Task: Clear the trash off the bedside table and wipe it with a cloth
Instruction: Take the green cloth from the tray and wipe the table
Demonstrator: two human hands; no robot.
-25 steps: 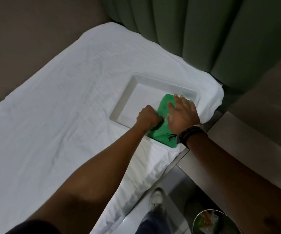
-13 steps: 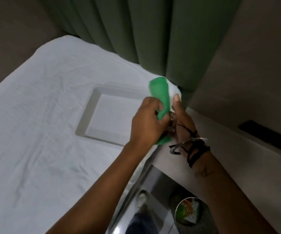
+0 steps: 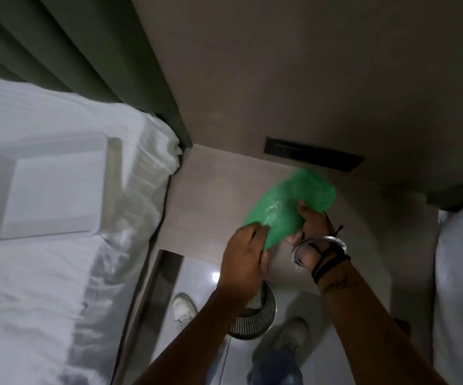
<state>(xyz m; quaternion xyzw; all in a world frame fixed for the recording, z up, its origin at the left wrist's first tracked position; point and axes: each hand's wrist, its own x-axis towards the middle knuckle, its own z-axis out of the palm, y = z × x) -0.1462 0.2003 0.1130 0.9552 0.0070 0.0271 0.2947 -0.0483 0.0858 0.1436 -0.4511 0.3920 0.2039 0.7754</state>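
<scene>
Two hands were in frame, both on one green cloth (image 3: 285,207) held above the pale wood-grain bedside table top (image 3: 213,195).

Largest item: white-sheeted bed (image 3: 44,287), well to the left of the left hand, sheet wrinkled along its near edge. A second white bed edge (image 3: 461,287) lay to the right of the right forearm.

Beige wall panel (image 3: 280,65) stood beyond both hands; dark green pleated curtain (image 3: 85,56) hung up and to the left of them, behind the bed's head end.

The table top sat directly under and around the hands, between the two beds. A dark rectangular recessed slot (image 3: 312,157) was set in the wall just beyond the cloth.

White rectangular plastic tray (image 3: 58,187) rested on the bed, well left of the left hand, apart from the table.

Round metal mesh waste bin (image 3: 255,320) stood on the glossy floor below the left wrist, partly hidden by that forearm; contents not resolvable. Two pale shoes (image 3: 183,309) were on the floor beside it, one to each side.

The cloth was blurred, far end raised toward the slot. I could not tell whether it touched the table surface.

Left hand (image 3: 244,257): fingers curled, grasping the cloth's near left edge.

Right hand (image 3: 310,223): gripping the cloth's right side, thumb on top. Clear bangle and dark cord bracelets (image 3: 322,251) sat on that wrist.
</scene>
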